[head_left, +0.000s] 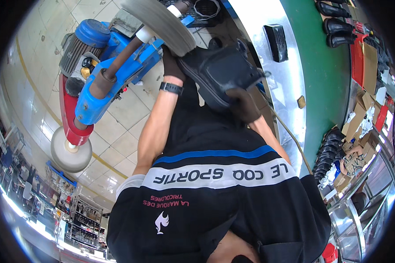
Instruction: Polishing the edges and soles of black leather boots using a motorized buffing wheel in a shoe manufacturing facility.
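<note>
A black leather ankle boot lies tilted between my hands, its toe end up against the rim of a large grey buffing wheel. My left hand, in a dark brown glove, holds the boot at its toe end, just below the wheel; boot and wheel hide most of its fingers. Wrapped round the sole side near the heel is my right hand, gloved the same way. The wheel sits on the shaft of a blue machine with a motor at my left.
A second, pale wheel sits at the machine's near end. On the metal-topped bench at right stand a black block-like object and a small tan block. Several black shoes line the far right. A thin cord runs beside the bench.
</note>
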{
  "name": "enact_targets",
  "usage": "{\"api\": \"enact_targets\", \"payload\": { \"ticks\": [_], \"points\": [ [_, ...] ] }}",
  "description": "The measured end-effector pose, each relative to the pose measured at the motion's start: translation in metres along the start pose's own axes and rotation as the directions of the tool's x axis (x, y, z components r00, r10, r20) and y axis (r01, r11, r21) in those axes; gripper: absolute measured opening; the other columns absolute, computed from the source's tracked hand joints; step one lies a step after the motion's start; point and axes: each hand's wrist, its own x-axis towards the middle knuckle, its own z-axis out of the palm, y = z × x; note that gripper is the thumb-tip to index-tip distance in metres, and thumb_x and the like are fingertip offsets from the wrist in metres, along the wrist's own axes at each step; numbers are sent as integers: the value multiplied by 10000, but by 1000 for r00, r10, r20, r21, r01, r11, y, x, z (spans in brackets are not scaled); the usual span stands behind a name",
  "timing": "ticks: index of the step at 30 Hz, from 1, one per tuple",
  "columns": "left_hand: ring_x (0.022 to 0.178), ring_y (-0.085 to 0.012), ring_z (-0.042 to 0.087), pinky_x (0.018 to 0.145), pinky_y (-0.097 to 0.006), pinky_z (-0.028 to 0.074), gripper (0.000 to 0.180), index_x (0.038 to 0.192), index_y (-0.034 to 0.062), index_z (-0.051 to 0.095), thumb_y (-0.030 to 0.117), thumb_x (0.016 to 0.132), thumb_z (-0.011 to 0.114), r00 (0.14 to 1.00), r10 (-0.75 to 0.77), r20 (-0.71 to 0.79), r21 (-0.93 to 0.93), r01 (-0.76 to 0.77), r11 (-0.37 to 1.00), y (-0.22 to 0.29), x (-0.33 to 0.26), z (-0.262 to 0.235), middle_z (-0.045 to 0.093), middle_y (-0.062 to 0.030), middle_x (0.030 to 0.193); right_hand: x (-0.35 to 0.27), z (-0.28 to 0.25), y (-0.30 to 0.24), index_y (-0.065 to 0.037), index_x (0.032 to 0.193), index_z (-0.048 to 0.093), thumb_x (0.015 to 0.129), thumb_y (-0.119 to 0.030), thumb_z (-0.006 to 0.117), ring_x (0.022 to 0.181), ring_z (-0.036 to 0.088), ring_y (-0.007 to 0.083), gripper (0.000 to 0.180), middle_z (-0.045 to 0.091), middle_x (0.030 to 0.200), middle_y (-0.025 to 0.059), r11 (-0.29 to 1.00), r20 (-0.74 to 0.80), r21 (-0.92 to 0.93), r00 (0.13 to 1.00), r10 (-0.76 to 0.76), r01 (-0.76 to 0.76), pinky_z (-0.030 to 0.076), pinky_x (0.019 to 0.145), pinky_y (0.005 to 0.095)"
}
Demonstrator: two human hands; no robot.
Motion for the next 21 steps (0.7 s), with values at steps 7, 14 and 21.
{"api": "enact_targets", "payload": {
  "ticks": [7, 14, 21],
  "points": [
    [1010, -254, 566, 908, -366, 441, 700, 1182, -16, 482, 599, 888, 325, 993, -101, 53, -142, 108, 984, 1, -76, 34, 575, -151, 1132, -60, -9, -61, -14, 1138, 534, 547, -46, 775, 1014, 561, 222, 639, 588, 1093, 88, 916, -174, -259, 948, 266, -305, 434, 908, 357],
    [942, -241, 585, 880, -358, 465, 437, 1047, 24, 534, 409, 921, 370, 993, -118, 7, -5, 118, 993, -11, -37, 0, 605, -123, 1022, -34, 38, -126, -68, 1277, 452, 560, -220, 791, 1096, 495, 340, 807, 517, 1179, 192, 567, 234, -792, 970, -62, 227, 382, 957, 393],
    [996, -248, 575, 906, -364, 440, 387, 1133, 12, 515, 304, 892, 436, 991, -94, 91, -19, 96, 995, -16, 13, -19, 608, -129, 1038, 47, 110, -133, -249, 1247, 508, 607, -197, 692, 877, 505, 409, 668, 513, 984, 234, -78, 220, -971, 972, 87, 227, 438, 783, 434]
  ]
}}
